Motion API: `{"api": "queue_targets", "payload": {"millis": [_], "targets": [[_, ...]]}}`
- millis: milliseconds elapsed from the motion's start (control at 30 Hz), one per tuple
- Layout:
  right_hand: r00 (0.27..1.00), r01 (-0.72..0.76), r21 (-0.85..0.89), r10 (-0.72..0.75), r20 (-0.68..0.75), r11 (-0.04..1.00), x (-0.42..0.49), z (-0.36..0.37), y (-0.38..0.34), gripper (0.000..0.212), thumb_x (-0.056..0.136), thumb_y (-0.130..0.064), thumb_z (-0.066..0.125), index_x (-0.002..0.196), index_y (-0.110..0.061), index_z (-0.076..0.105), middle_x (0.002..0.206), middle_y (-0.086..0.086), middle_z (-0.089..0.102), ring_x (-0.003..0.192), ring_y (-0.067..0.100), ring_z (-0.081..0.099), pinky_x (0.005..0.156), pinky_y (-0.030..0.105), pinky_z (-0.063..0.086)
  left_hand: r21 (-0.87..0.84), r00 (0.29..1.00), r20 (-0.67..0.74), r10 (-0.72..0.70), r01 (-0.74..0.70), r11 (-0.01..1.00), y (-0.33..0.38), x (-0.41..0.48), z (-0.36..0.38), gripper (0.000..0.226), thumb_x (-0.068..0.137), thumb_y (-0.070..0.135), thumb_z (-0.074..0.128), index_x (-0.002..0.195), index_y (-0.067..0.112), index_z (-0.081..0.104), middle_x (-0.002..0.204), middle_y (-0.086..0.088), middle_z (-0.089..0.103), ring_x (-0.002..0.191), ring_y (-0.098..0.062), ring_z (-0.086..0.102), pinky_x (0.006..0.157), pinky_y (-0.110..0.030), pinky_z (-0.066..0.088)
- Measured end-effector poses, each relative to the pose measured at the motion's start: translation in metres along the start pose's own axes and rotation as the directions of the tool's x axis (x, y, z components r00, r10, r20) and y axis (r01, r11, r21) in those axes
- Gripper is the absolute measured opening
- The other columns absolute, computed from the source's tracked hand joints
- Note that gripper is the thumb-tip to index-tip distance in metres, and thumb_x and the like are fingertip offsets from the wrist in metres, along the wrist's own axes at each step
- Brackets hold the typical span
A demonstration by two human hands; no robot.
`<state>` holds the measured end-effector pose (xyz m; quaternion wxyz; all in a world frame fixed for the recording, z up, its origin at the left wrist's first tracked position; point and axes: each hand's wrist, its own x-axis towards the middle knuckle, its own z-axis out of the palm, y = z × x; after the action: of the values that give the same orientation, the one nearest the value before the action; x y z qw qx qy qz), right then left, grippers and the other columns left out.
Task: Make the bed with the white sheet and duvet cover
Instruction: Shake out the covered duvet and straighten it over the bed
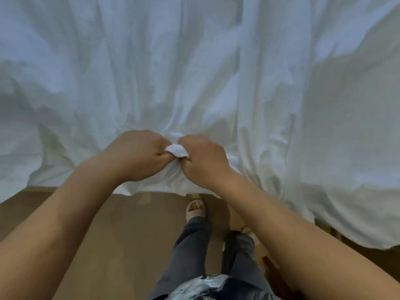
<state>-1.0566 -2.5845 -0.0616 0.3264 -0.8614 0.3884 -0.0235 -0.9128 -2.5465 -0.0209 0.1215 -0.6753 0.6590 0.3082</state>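
Observation:
A large white sheet (194, 72) fills the upper part of the head view, wrinkled and spread over the bed, with folds running toward its near edge. At that edge my left hand (138, 154) and my right hand (203, 159) sit side by side, both curled around a bunched piece of the white fabric that shows between them. The sheet's near hem hangs over the bed's side just below my hands. On the right the cloth drapes lower, down toward the floor. I cannot tell whether this cloth is the sheet or the duvet cover.
A brown floor (108, 230) lies below the bed's edge. My legs in dark trousers (194, 245) and a light sandal (194, 210) stand close to the bed. A dark wooden piece (272, 269) shows at the lower right.

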Motion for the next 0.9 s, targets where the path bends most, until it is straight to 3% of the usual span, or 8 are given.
{"api": "queue_targets", "payload": {"millis": [100, 233, 400, 533, 633, 733, 800, 900], "targets": [[0.985, -0.108, -0.019, 0.109, 0.135, 0.994, 0.0, 0.032, 0.021, 0.017, 0.091, -0.016, 0.047, 0.101, -0.008, 0.057, 0.106, 0.008, 0.058, 0.101, 0.026, 0.049, 0.068, 0.029, 0.029, 0.094, 1.0, 0.004, -0.002, 0.002, 0.996, 0.003, 0.017, 0.036, 0.055, 0.097, 0.051, 0.021, 0.104, 0.02, 0.065, 0.105, -0.001, 0.065, 0.092, -0.02, 0.058, 0.07, -0.029, 0.039], [0.981, -0.156, 0.225, 0.125, 0.147, 0.962, -0.013, 0.052, 0.039, 0.019, 0.084, -0.008, 0.049, 0.1, -0.004, 0.06, 0.1, 0.015, 0.056, 0.098, 0.028, 0.047, 0.078, 0.026, 0.031, 0.141, 0.991, -0.127, -0.048, 0.066, 0.988, 0.016, 0.026, 0.063, 0.039, 0.099, 0.042, 0.032, 0.109, 0.014, 0.058, 0.106, -0.005, 0.059, 0.098, -0.024, 0.056, 0.071, -0.03, 0.029], [0.959, -0.174, 0.383, 0.245, -0.144, 0.907, -0.07, 0.026, 0.059, 0.025, 0.078, -0.013, 0.051, 0.1, -0.004, 0.058, 0.094, 0.005, 0.053, 0.087, 0.015, 0.047, 0.075, 0.018, 0.036, -0.035, 0.82, -0.542, 0.184, -0.241, 0.97, 0.071, 0.029, 0.092, 0.028, 0.072, 0.018, 0.038, 0.075, 0.007, 0.063, 0.07, -0.008, 0.058, 0.06, -0.027, 0.055, 0.059, -0.031, 0.035], [0.846, -0.346, 0.233, 0.409, -0.341, 0.909, -0.143, 0.008, 0.098, 0.03, 0.074, -0.009, 0.05, 0.102, -0.003, 0.057, 0.097, 0.006, 0.051, 0.091, 0.014, 0.044, 0.08, 0.011, 0.032, 0.116, 0.869, -0.332, 0.367, -0.349, 0.93, 0.119, 0.04, 0.113, 0.023, 0.061, 0.027, 0.069, 0.078, 0.011, 0.066, 0.077, -0.005, 0.062, 0.067, -0.027, 0.058, 0.062, -0.032, 0.042], [0.75, -0.596, 0.196, 0.627, -0.211, 0.779, -0.175, 0.01, 0.132, 0.047, 0.08, -0.013, 0.066, 0.123, -0.006, 0.05, 0.119, 0.011, 0.044, 0.112, 0.023, 0.039, 0.094, 0.018, 0.024, 0.206, 0.869, -0.204, 0.45, -0.411, 0.888, 0.131, 0.053, 0.125, 0.033, 0.051, 0.022, 0.083, 0.078, 0.011, 0.068, 0.082, -0.007, 0.065, 0.073, -0.028, 0.062, 0.063, -0.034, 0.046], [0.748, -0.615, 0.189, 0.642, -0.168, 0.766, -0.178, 0.018, 0.145, 0.06, 0.081, -0.024, 0.071, 0.134, -0.01, 0.045, 0.127, 0.013, 0.041, 0.118, 0.027, 0.037, 0.096, 0.024, 0.025, 0.27, 0.79, -0.273, 0.549, -0.484, 0.832, 0.126, 0.067, 0.128, 0.006, 0.066, 0.009, 0.066, 0.072, 0.01, 0.066, 0.077, -0.008, 0.065, 0.071, -0.028, 0.062, 0.062, -0.032, 0.044], [0.734, -0.593, 0.22, 0.632, -0.248, 0.775, -0.169, 0.022, 0.145, 0.052, 0.084, -0.022, 0.069, 0.129, -0.006, 0.05, 0.119, 0.015, 0.046, 0.11, 0.028, 0.043, 0.09, 0.023, 0.03, 0.31, 0.771, -0.269, 0.577, -0.498, 0.81, 0.123, 0.069, 0.127, 0.009, 0.074, 0.011, 0.056, 0.074, 0.008, 0.065, 0.076, -0.009, 0.064, 0.069, -0.028, 0.061, 0.062, -0.032, 0.043], [0.666, -0.598, 0.296, 0.668, -0.333, 0.744, -0.155, 0.018, 0.147, 0.023, 0.092, -0.017, 0.056, 0.111, -0.003, 0.057, 0.108, 0.016, 0.05, 0.101, 0.031, 0.048, 0.08, 0.027, 0.035, 0.055, 0.82, -0.296, 0.49, -0.497, 0.866, 0.134, 0.045, 0.11, 0.015, 0.088, 0.017, 0.05, 0.081, 0.006, 0.058, 0.076, -0.007, 0.06, 0.068, -0.027, 0.057, 0.068, -0.029, 0.033]]}}
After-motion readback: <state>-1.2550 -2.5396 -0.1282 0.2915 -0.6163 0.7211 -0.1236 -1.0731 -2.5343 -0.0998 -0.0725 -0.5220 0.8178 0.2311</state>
